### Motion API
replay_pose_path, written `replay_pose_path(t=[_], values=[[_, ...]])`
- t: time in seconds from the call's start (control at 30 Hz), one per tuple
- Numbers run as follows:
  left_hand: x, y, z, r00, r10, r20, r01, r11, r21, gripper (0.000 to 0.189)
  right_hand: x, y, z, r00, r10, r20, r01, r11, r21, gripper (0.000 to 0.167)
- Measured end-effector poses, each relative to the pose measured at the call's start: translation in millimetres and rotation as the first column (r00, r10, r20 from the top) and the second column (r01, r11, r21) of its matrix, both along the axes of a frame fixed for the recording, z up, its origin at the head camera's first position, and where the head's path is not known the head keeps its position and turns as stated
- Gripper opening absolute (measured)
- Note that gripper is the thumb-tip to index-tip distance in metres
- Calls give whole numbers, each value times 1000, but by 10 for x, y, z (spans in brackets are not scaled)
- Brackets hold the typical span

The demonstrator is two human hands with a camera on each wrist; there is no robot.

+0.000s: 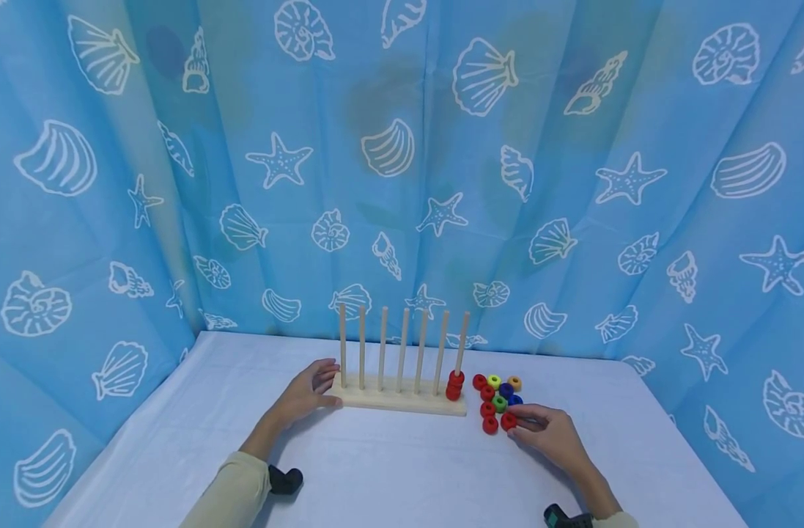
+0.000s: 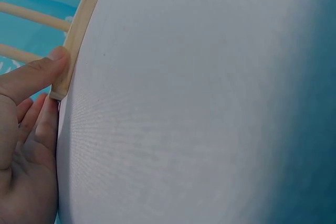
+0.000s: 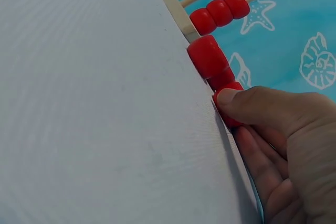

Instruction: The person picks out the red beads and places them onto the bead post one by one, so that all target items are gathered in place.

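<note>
A wooden peg stand [image 1: 395, 400] with a row of upright pegs stands on the table. Three red beads [image 3: 219, 13] are stacked on its rightmost peg. My left hand [image 1: 303, 396] holds the stand's left end, thumb on the front edge of the base [image 2: 79, 35] and fingers around the end. To the right of the stand, my right hand [image 1: 552, 438] pinches a red bead [image 3: 229, 103] between thumb and fingers, low at the tabletop. Another red bead [image 3: 208, 56] sits just beyond it in the right wrist view.
Loose beads lie in a cluster right of the stand: several red ones, a yellow bead [image 1: 494, 381], an orange bead [image 1: 514, 383], a green bead [image 1: 499, 402] and blue ones [image 1: 506, 390]. A white cloth covers the table [image 1: 402, 469]. Behind hangs a blue shell-patterned curtain [image 1: 402, 220].
</note>
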State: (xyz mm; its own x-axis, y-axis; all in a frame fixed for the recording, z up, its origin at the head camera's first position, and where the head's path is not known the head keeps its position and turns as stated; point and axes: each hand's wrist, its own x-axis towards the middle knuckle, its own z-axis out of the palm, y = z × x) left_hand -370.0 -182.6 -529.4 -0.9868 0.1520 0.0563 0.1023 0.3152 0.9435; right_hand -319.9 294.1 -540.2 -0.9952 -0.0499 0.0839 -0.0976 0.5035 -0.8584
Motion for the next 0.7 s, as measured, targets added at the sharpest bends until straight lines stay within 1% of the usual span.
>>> replay_pose_path(t=[0.27,0.57,0.7], values=[[-6,7,36,1000,14,0,-14,1000,-16,90,-15,10,4,1000,2,-3,-2,1000,-6,39],[-10,1,12,1000,4,12,-4,1000,15,92,5,2,1,1000,-9,-7,9,1000,-7,38],[-5,3,5,1000,6,14,-7,1000,10,92,24,-4,7,1000,-9,-20,9,1000,-22,39]])
